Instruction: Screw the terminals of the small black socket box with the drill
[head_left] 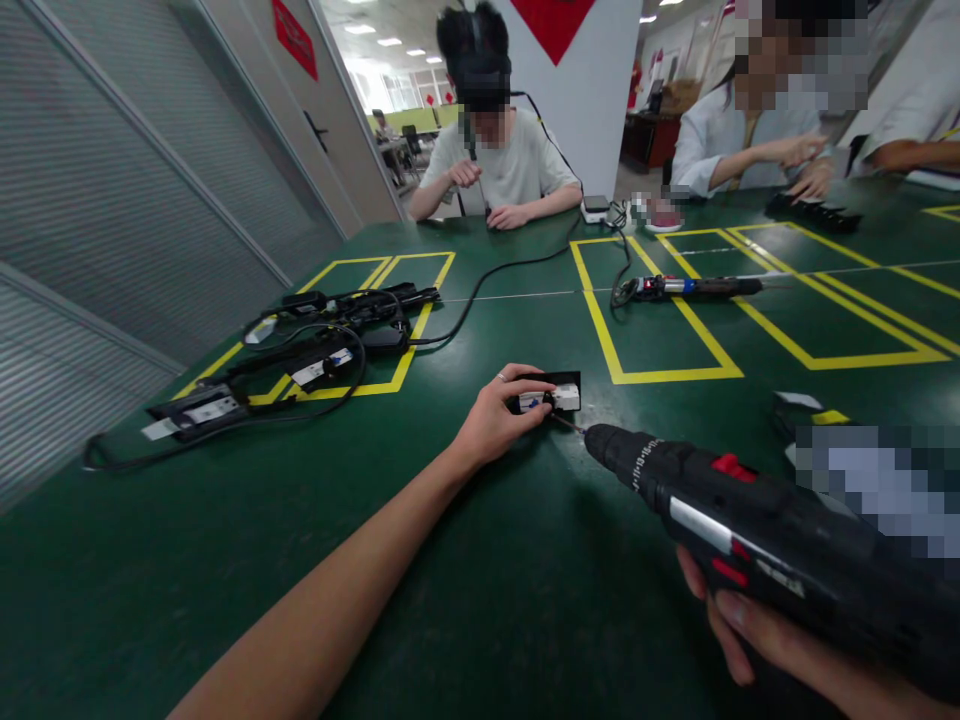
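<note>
My left hand (pixel 496 418) rests on the green table (pixel 525 600) with its fingers closed round a small black power adapter (pixel 551 392) that carries a white label. My right hand (pixel 757 625) grips a black and red cordless screwdriver (pixel 750 525) from below, at the lower right. The tool's thin bit (pixel 568 424) points left and touches the adapter's near right corner.
Several black adapters with tangled cables (pixel 300 350) lie at the left over yellow floor-tape boxes. Another screwdriver (pixel 694 287) lies in the far middle box. A person across the table holds a tool; a second person sits at the far right. A wall runs along the left.
</note>
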